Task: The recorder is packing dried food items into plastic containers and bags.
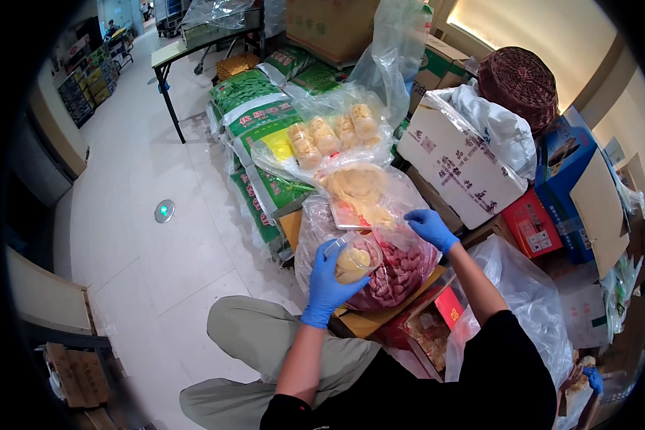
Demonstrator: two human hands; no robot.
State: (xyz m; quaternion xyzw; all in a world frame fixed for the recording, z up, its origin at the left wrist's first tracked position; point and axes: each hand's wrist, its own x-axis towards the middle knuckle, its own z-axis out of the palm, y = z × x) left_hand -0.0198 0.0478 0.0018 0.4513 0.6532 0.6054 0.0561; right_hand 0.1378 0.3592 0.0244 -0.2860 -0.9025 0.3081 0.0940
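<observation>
My left hand (331, 285), in a blue glove, grips a clear plastic tub (358, 259) with a few pale yellow pieces in its bottom. To its right, my right hand (431, 228), also gloved in blue, hovers with fingers drawn together; whether anything is between them is too small to see. Beside that hand lies a heap of pale yellow dried slices (357, 184) on an opened clear plastic bag. Below the tub is a clear bag of reddish-pink pieces (401, 271). Several filled clear tubs (325, 136) lie behind the heap.
Green-and-white sacks (254, 111) are stacked at the left of the work spot. On the right are a white foam box (462, 161), a dark wicker basket (517, 89), and a blue carton (567, 183). Another person's blue-gloved hand (593, 380) shows at lower right.
</observation>
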